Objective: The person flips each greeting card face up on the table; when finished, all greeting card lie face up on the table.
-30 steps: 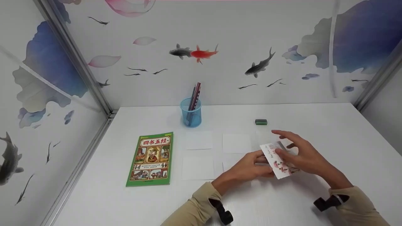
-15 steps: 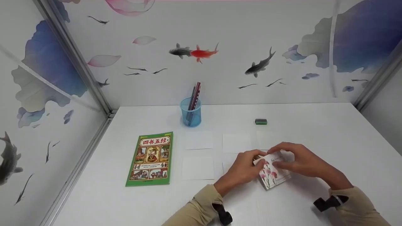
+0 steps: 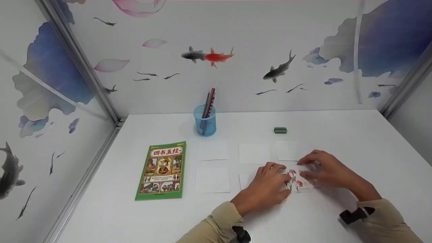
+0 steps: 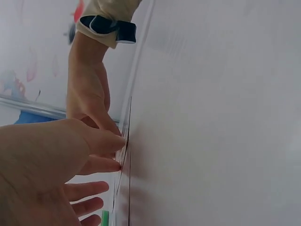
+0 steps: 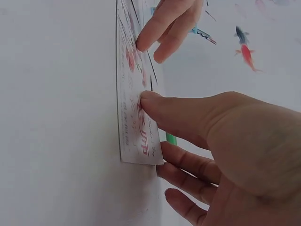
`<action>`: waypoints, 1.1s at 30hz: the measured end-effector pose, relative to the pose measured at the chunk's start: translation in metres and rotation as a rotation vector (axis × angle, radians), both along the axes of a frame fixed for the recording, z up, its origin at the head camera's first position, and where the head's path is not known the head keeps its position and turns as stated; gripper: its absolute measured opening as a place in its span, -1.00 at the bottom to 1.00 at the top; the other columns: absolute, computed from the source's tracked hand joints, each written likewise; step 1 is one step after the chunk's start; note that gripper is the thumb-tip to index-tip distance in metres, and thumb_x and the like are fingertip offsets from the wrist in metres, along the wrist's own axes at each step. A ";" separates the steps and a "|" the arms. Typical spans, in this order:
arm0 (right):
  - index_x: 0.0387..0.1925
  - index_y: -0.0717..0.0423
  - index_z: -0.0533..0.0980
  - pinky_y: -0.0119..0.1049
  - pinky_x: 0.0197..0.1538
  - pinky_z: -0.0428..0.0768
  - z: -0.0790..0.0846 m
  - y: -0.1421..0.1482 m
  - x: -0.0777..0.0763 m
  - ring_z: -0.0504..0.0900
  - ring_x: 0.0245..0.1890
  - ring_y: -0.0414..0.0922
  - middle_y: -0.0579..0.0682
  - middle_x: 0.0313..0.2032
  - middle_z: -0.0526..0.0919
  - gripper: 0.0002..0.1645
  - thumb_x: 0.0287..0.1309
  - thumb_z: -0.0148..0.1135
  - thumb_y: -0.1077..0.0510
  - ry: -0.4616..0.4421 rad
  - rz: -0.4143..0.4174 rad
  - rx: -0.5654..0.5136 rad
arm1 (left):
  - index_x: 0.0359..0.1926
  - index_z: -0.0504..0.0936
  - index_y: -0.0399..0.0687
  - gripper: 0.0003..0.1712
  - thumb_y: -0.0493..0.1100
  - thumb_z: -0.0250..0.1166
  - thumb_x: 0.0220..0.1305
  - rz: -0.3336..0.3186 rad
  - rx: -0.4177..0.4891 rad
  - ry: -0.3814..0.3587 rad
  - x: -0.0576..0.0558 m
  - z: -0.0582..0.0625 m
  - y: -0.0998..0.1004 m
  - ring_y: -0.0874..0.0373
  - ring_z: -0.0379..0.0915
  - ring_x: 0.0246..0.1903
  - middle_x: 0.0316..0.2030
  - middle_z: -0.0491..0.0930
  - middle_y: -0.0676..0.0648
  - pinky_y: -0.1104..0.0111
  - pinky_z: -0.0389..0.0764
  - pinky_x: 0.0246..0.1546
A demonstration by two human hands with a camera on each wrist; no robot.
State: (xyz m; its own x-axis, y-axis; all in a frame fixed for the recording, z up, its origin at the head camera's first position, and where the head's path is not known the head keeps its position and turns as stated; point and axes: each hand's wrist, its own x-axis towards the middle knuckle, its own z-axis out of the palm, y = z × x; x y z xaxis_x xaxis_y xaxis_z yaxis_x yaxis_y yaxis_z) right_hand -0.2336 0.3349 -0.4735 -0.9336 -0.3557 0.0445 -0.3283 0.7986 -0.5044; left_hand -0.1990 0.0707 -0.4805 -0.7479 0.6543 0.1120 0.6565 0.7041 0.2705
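Note:
A white greeting card (image 3: 297, 185) with pink flowers lies low over the white tabletop at the right, between both hands. Its red writing shows at the end nearest the right hand in the right wrist view. My right hand (image 3: 332, 170) pinches that end, thumb on the printed face and fingertips at the far edge. From the other side, my left hand (image 3: 265, 187) touches the card's left end with extended, spread fingers. Part of the card is hidden beneath the hands. Just beyond it lies a blank white paper square (image 3: 287, 151).
Several more blank squares, among them a front-left paper square (image 3: 212, 180), lie in rows left of the hands. A green-edged book (image 3: 162, 172) lies farther left. Behind stand a blue pen cup (image 3: 205, 126) holding pencils and a small green cylinder (image 3: 280, 130) on its side.
The card went from raised and tilted between the hands to lying nearly level, its flowers now facing up. The left fingers have loosened from their grip and spread along its left end.

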 end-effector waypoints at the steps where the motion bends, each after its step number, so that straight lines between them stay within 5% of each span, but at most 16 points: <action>1: 0.00 -0.09 0.78 -0.02 0.14 0.64 0.000 0.000 0.000 0.63 0.02 -0.06 -0.11 -0.07 0.75 -0.66 0.19 0.64 0.04 0.005 -0.005 0.002 | 0.25 0.74 0.33 -0.67 0.11 0.28 0.58 -0.008 0.011 -0.004 -0.001 0.001 -0.002 0.15 0.30 0.46 0.46 0.51 0.12 0.23 0.44 0.43; 8: -0.02 -0.09 0.77 -0.03 0.12 0.67 0.000 -0.001 0.000 0.62 0.01 -0.06 -0.08 -0.06 0.72 -0.69 0.22 0.62 0.00 0.000 -0.031 0.024 | 0.29 0.74 0.26 -0.65 0.05 0.33 0.57 -0.005 0.086 -0.059 -0.013 0.009 -0.025 0.16 0.42 0.44 0.38 0.63 0.14 0.23 0.49 0.46; 14: 0.00 -0.10 0.76 -0.04 0.09 0.65 0.009 -0.008 0.002 0.62 -0.01 -0.08 -0.11 -0.08 0.70 -0.76 0.40 0.47 -0.06 0.021 -0.058 -0.012 | 0.27 0.75 0.12 -0.66 -0.02 0.33 0.58 -0.031 0.121 -0.076 -0.020 0.015 -0.070 0.11 0.49 0.38 0.33 0.68 0.10 0.15 0.51 0.45; 20: 0.04 -0.11 0.74 -0.06 0.10 0.66 0.015 -0.043 0.005 0.65 0.01 -0.09 -0.18 -0.04 0.73 -0.74 0.45 0.42 -0.09 0.002 0.076 -0.074 | 0.33 0.70 0.18 -0.40 0.24 0.51 0.36 -0.048 0.035 -0.152 -0.018 0.016 -0.107 0.06 0.44 0.40 0.37 0.63 0.07 0.09 0.47 0.49; 27: 0.10 -0.09 0.73 -0.01 0.15 0.66 0.010 -0.093 0.000 0.66 0.03 -0.07 -0.15 0.01 0.75 -0.68 0.43 0.45 -0.08 -0.026 0.247 -0.063 | 0.35 0.69 0.17 -0.33 0.24 0.57 0.29 -0.023 0.004 -0.121 -0.018 0.013 -0.115 0.08 0.50 0.32 0.32 0.67 0.08 0.13 0.54 0.40; 33: 0.14 -0.13 0.71 -0.02 0.15 0.58 0.007 -0.110 0.005 0.59 0.06 -0.10 -0.14 0.07 0.68 -0.46 0.20 0.61 -0.20 -0.032 0.204 0.055 | 0.37 0.66 0.16 -0.33 0.20 0.56 0.32 -0.004 0.047 -0.171 -0.018 0.011 -0.118 0.08 0.46 0.38 0.35 0.61 0.04 0.12 0.51 0.47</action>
